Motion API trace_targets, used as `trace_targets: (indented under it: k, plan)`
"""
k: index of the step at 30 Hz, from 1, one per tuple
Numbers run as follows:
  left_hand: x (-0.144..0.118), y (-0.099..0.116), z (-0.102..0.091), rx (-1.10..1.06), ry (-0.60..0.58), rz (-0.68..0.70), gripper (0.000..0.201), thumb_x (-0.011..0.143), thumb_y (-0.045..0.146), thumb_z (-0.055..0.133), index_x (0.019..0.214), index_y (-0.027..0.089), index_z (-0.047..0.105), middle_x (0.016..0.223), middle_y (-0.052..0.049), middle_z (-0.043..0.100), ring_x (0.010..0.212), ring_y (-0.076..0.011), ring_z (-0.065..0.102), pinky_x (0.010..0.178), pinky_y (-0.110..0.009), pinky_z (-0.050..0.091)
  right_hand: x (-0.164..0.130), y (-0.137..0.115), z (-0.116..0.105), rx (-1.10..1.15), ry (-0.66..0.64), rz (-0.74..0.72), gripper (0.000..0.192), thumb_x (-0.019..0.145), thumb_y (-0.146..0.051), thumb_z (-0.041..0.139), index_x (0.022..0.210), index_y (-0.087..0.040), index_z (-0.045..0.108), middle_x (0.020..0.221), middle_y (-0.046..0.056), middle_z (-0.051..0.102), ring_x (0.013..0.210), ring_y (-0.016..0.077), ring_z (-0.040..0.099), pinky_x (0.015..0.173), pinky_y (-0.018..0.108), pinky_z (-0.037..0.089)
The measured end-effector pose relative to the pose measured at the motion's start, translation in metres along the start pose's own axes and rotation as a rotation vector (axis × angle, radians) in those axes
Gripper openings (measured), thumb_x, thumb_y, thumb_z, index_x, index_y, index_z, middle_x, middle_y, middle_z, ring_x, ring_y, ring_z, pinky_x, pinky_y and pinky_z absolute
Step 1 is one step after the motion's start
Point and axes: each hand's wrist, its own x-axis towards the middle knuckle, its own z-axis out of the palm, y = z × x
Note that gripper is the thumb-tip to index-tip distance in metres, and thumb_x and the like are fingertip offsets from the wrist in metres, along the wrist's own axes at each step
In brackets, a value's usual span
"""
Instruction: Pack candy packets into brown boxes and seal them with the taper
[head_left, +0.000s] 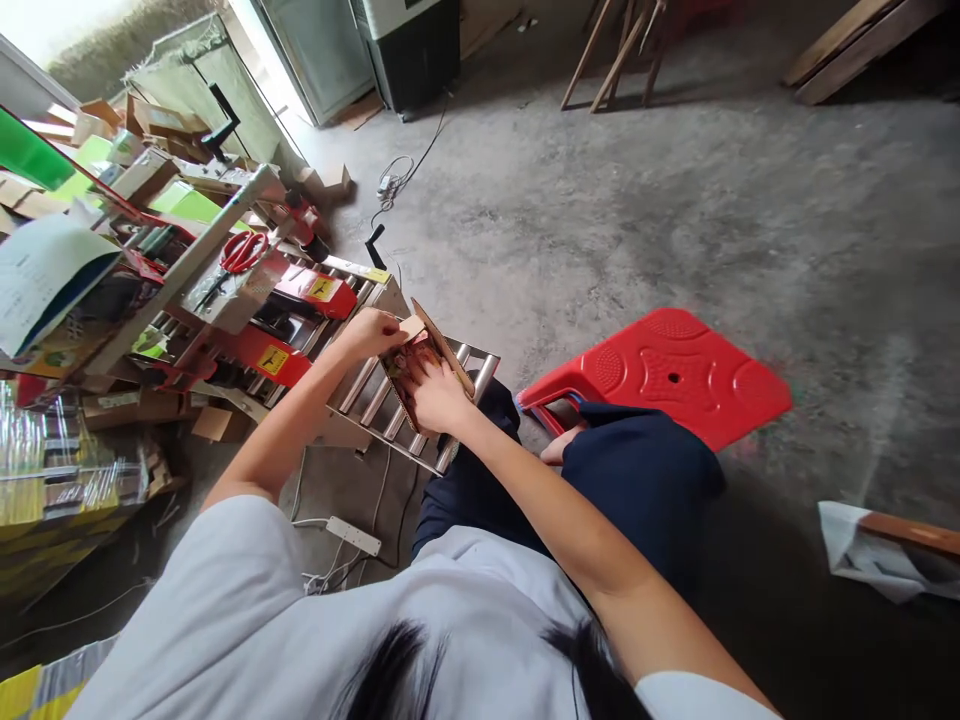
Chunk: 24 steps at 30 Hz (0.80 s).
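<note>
The small printed brown cardboard box (420,365) lies on the steel roller conveyor (375,395). The left hand (373,332) pinches a box flap at 10 o'clock, fingers clenched on it. The right hand (435,397) presses flat on the box at 5 o'clock, fingers extended. A red plastic stool (667,375) stands at 3 o'clock; red-handled scissors (241,252) lie at 10 o'clock.

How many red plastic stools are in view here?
1. The red stool stands on the concrete floor, just right of the person's knee and of the roller machine where both hands work. Clutter at left could hide others.
</note>
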Motion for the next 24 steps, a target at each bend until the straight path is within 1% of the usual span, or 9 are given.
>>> trace_targets:
  k: [3,6,9,11,14,17,20,22,24]
  plan:
    - [0.011,0.003,0.006,0.167,-0.081,0.034,0.037,0.079,0.038,0.057,0.047,0.02,0.05,0.052,-0.001,0.05,0.053,-0.0127,0.039,0.058,-0.031,0.028,-0.002,0.005,0.002,0.092,0.057,-0.051,0.039,0.092,-0.022,0.05,0.126,-0.015,0.066,0.154,0.016,0.044,0.147,0.0353,0.03,0.119,0.064,0.019]
    - [0.016,0.009,0.021,0.285,-0.045,-0.085,0.042,0.088,0.041,0.048,0.052,0.021,0.053,0.057,-0.005,0.055,0.057,-0.0166,0.048,0.063,-0.033,0.034,-0.01,0.006,0.006,0.27,0.308,-0.032,0.039,0.09,-0.011,0.041,0.115,-0.015,0.071,0.15,0.012,0.051,0.149,0.0271,0.031,0.124,0.055,0.021]
    - [0.013,0.015,0.041,0.337,0.118,-0.196,0.042,0.096,0.038,0.039,0.065,0.019,0.06,0.072,-0.01,0.064,0.073,-0.023,0.059,0.082,-0.04,0.042,-0.026,-0.001,-0.003,0.433,0.538,-0.085,0.051,0.088,-0.004,0.034,0.127,-0.018,0.065,0.149,0.008,0.052,0.15,0.0208,0.03,0.123,0.048,0.031]
    - [0.009,0.017,0.053,0.332,0.279,-0.236,0.031,0.095,0.035,0.042,0.081,0.018,0.064,0.092,-0.014,0.067,0.093,-0.0289,0.061,0.098,-0.047,0.038,-0.039,-0.006,-0.02,0.453,0.615,-0.157,0.052,0.09,-0.006,0.035,0.132,-0.022,0.061,0.149,0.006,0.052,0.149,0.0201,0.032,0.122,0.048,0.033]
    - [0.006,0.013,0.065,0.305,0.464,-0.264,0.027,0.089,0.026,0.049,0.11,0.017,0.064,0.118,-0.017,0.063,0.118,-0.0345,0.052,0.111,-0.053,0.028,-0.047,-0.007,-0.041,0.417,0.699,-0.029,0.05,0.096,-0.018,0.042,0.145,-0.021,0.049,0.153,0.01,0.047,0.149,0.0263,0.032,0.123,0.054,0.029]
    - [0.011,0.001,0.069,0.235,0.481,-0.361,0.043,0.089,0.019,0.043,0.131,0.014,0.055,0.124,-0.018,0.061,0.124,-0.035,0.049,0.113,-0.055,0.025,-0.046,-0.006,-0.029,0.366,0.579,0.124,0.064,0.097,-0.036,0.05,0.153,-0.009,0.035,0.158,0.021,0.035,0.148,0.0358,0.031,0.12,0.059,0.03]
    - [0.015,-0.011,0.065,0.045,0.519,-0.498,0.05,0.093,0.021,0.039,0.142,0.014,0.044,0.123,-0.019,0.062,0.121,-0.0333,0.053,0.11,-0.056,0.032,-0.045,-0.014,0.006,0.231,0.34,0.054,0.08,0.09,-0.047,0.062,0.153,-0.006,0.034,0.16,0.024,0.028,0.148,0.0434,0.027,0.121,0.065,0.02]
    - [0.01,-0.008,0.063,-0.061,0.648,-0.481,0.05,0.097,0.025,0.035,0.145,0.014,0.04,0.129,-0.019,0.059,0.124,-0.0303,0.053,0.112,-0.052,0.035,-0.046,-0.019,0.022,0.173,0.282,0.039,0.087,0.086,-0.048,0.069,0.154,-0.006,0.034,0.161,0.025,0.025,0.149,0.0457,0.022,0.121,0.068,0.012]
    - [-0.005,0.009,0.067,-0.091,0.774,-0.372,0.051,0.101,0.034,0.028,0.147,0.015,0.037,0.141,-0.019,0.051,0.134,-0.0271,0.047,0.116,-0.048,0.032,-0.045,-0.018,0.024,0.205,0.282,0.041,0.092,0.082,-0.047,0.073,0.153,-0.004,0.034,0.16,0.026,0.025,0.15,0.0448,0.02,0.122,0.067,0.01]
